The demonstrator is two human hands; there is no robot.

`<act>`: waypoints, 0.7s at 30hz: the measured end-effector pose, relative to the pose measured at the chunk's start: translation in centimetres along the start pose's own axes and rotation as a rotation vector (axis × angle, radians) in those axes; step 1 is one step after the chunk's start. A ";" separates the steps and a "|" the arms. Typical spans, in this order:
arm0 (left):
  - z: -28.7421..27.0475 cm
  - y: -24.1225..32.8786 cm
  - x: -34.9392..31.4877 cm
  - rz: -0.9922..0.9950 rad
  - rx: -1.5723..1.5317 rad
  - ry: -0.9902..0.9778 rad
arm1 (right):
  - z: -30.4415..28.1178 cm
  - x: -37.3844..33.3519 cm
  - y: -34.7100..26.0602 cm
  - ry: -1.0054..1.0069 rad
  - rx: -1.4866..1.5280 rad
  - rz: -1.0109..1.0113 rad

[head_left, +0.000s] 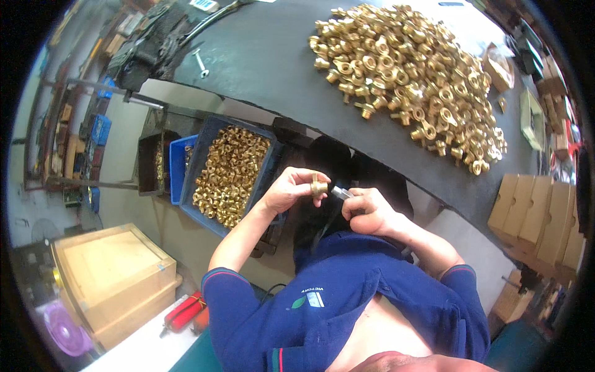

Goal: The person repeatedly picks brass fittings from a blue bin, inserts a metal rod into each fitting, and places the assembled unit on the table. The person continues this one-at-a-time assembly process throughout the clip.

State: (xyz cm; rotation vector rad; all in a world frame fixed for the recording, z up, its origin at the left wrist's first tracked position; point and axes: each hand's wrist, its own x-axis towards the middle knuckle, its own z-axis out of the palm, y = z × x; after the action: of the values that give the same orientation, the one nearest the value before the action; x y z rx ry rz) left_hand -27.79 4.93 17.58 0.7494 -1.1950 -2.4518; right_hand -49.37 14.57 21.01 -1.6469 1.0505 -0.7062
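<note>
Between the thumb and fingers of my left hand [287,190] is a small brass fitting [318,186]. My right hand [373,212] is closed around a short tool with a pale grey end [341,193]; its exact kind is hidden in the fist. The grey end points at the fitting, with a small gap showing between them. Both hands are in front of my body, below the dark bench's near edge. To the left of my left hand, a grey-blue crate [262,177] holds many more brass fittings [230,173].
A large heap of brass fittings [409,74] covers the right part of the dark bench [260,59]. A wrench [201,64] lies at its left end. Beside the crate are a blue bin [176,167] and a wooden box [111,260]. Brown cartons [533,211] stand at the right.
</note>
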 end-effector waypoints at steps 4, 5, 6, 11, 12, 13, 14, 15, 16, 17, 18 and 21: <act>2.1 -0.2 1.5 -0.038 -0.018 -0.115 | -0.3 -1.6 0.2 0.020 -0.042 0.039; 2.3 -0.2 1.8 -0.053 -0.010 -0.134 | -0.4 -1.9 0.3 0.013 -0.056 0.035; 2.5 -0.1 2.1 -0.066 -0.003 -0.152 | -0.6 -2.2 0.5 0.003 -0.072 0.031; 2.6 -0.2 3.3 -0.166 0.047 -0.231 | -1.0 -2.9 0.7 -0.074 -0.040 0.074; 3.0 -0.2 3.4 -0.169 0.024 -0.215 | -1.0 -3.0 0.9 -0.086 0.058 0.090; 3.1 -0.5 3.5 -0.185 -0.005 -0.211 | -1.0 -3.2 1.4 -0.099 0.156 0.106; 3.1 -1.0 3.5 -0.200 -0.034 -0.207 | -0.9 -3.3 1.7 -0.111 0.254 0.122; 3.1 -1.4 3.6 -0.214 -0.064 -0.203 | -0.7 -3.4 1.7 -0.070 0.222 0.102; 3.0 -1.9 3.7 -0.191 -0.040 -0.187 | -0.3 -3.6 1.6 -0.029 0.190 0.083; 3.2 -2.3 3.7 -0.181 -0.043 -0.162 | 0.2 -3.7 1.5 0.011 0.158 0.063; 3.5 -2.6 3.9 -0.170 -0.043 -0.139 | 0.5 -3.6 1.6 0.090 0.228 0.021; 4.1 -2.6 4.0 -0.151 -0.062 -0.104 | 1.9 -3.7 2.8 0.144 0.530 0.167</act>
State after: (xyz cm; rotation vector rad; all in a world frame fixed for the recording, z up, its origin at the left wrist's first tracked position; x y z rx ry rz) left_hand -33.51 7.15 16.33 0.7276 -1.1298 -2.6681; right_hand -50.23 18.39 17.94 -1.0552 0.9818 -0.9095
